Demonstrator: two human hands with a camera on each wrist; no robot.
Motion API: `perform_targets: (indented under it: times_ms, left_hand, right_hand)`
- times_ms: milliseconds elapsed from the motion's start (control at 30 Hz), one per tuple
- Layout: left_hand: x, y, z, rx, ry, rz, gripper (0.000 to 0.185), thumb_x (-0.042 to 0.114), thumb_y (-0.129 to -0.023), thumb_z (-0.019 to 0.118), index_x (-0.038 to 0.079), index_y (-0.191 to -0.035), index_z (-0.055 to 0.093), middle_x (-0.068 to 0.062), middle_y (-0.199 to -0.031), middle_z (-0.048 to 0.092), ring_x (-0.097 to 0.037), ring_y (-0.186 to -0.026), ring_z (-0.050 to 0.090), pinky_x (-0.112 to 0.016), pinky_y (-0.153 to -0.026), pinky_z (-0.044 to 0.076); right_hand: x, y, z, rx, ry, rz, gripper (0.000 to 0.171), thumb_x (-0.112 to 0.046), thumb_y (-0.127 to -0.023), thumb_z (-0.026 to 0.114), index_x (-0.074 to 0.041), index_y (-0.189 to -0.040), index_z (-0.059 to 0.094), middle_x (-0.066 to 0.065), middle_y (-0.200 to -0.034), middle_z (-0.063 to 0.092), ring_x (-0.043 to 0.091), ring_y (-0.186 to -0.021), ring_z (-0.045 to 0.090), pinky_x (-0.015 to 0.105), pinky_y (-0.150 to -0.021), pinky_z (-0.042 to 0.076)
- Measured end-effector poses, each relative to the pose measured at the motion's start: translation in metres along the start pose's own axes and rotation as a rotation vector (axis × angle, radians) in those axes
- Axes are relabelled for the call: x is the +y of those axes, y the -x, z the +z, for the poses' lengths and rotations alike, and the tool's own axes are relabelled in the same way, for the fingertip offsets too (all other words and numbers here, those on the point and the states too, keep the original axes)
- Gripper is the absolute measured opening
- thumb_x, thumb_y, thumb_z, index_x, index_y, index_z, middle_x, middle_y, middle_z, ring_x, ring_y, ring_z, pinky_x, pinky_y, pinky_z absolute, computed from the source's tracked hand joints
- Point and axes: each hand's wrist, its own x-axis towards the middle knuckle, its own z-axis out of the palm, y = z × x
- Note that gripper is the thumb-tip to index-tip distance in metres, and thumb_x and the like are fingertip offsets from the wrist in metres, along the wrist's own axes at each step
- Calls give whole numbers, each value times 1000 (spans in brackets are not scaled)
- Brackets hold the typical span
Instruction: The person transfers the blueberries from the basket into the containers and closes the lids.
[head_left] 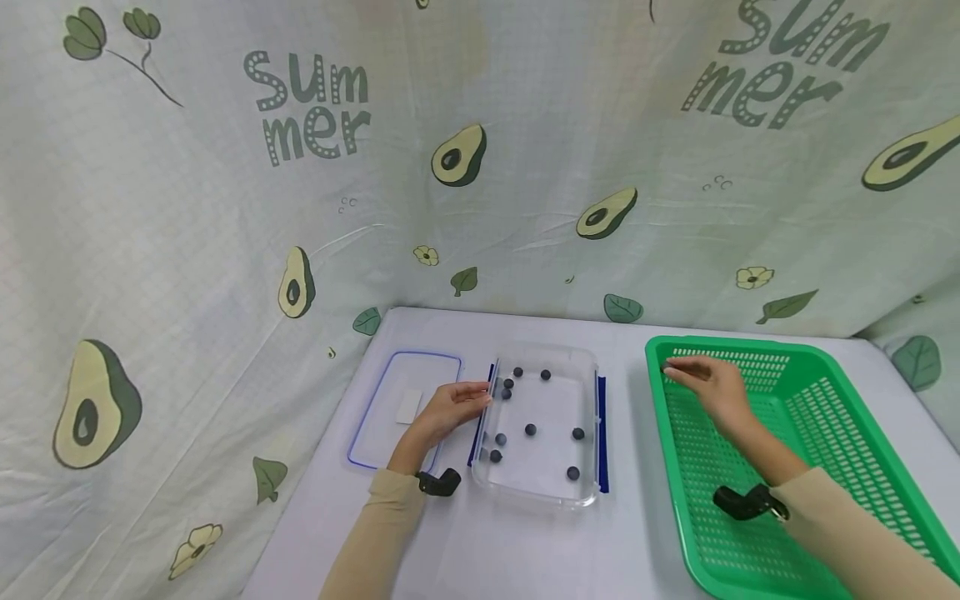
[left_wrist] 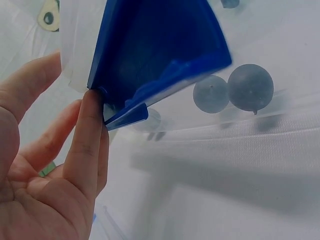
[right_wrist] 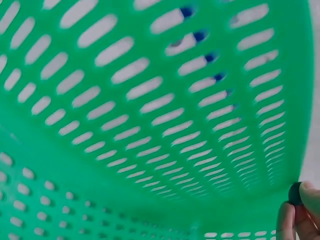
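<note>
A clear plastic box (head_left: 551,450) with blue side latches (left_wrist: 160,45) stands on the table with several small dark balls (head_left: 530,429) inside. My left hand (head_left: 455,408) is at the box's left side. Its fingers, fairly straight, touch the edge of the blue latch in the left wrist view. My right hand (head_left: 712,387) is over the left rim of the green basket (head_left: 667,467). Between thumb and fingers it pinches one dark ball (right_wrist: 296,194), seen at the lower right of the right wrist view. Part of that ball is hidden by the fingers.
Left of the box lies a clear lid with a blue edge (head_left: 360,425), and a small white rectangle (head_left: 408,407) shows within its outline. The basket has slotted walls and stands at the table's right. A printed curtain (head_left: 525,250) hangs behind the white table (head_left: 480,550).
</note>
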Motion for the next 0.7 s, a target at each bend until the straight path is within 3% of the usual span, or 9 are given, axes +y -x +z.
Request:
perform_targets:
  times_ms: [133,333,567,700]
  left_hand:
    - [0,0,0,-3,-13,11,44,10,-94,71,-6,-133,58,-11,-111,66,-15,-101,65,-31,-94,54]
    - [-2,-1,0,5,-6,1,43,10,-93,72,-4,-132,60,-11,-111,66,-16,-102,66,-30,-94,54]
    - [-3,-1,0,-2,-13,6,44,12,-93,72,-4,-132,60,-11,-111,67,-17,-103,66,-31,-94,54]
    - [-3,-1,0,-4,1,7,43,9,-94,71,-5,-133,59,-10,-110,67,-16,-102,66,-30,-94,54]
  right_hand:
    - [-11,1,-1,-10,-54,1,40,-24,-96,69,6,-122,66,-5,-103,71,-11,-88,59,10,-77,52]
    - [-26,0,-2,-19,-60,-35,37,-24,-96,70,4,-120,68,9,-108,72,-7,-90,61,13,-77,53]
    - [-41,1,1,-32,-50,-38,37,-28,-96,69,1,-119,69,7,-108,72,-5,-92,61,13,-77,53]
    - [-49,-1,3,-47,-68,-39,37,-26,-96,70,3,-120,68,14,-110,72,-4,-91,64,12,-76,53]
